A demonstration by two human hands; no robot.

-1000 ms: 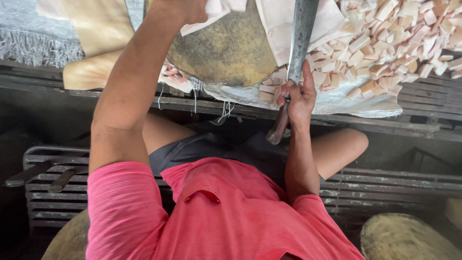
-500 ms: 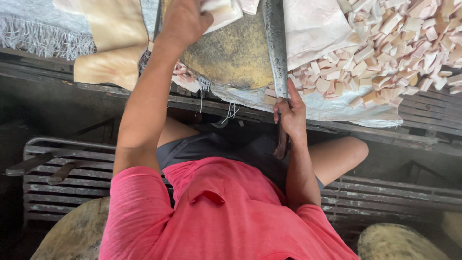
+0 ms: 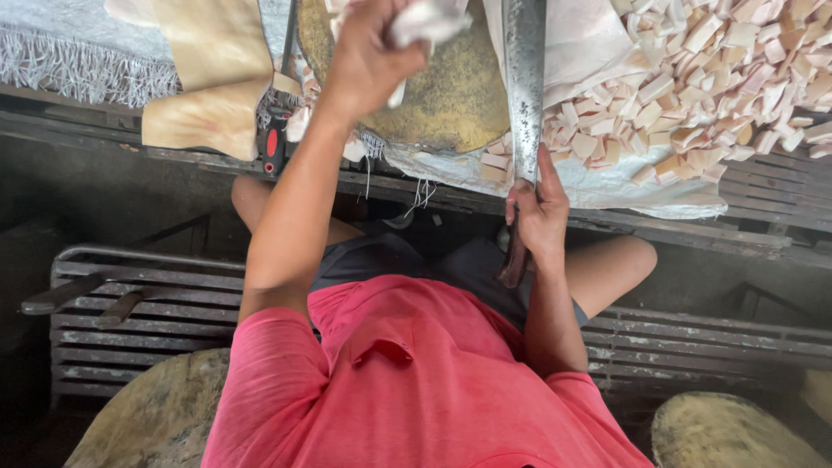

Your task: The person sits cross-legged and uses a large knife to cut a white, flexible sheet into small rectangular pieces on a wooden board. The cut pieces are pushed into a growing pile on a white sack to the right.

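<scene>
Two hands busy | L hand [image 3: 368, 56] closing round white piece [image 3: 429, 19] over round block [image 3: 451, 87] | R hand [image 3: 539, 217] gripping big knife [image 3: 524, 78], blade lying along block edge | large pile of cut cubes [image 3: 711, 78] sitting right of it, more looks left.

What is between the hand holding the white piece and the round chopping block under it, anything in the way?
Nothing visible. The left hand grips the white piece directly above the round block, whose surface beneath looks bare. The long blade, held by the right hand, lies along the block's right edge, off to the side.
</scene>
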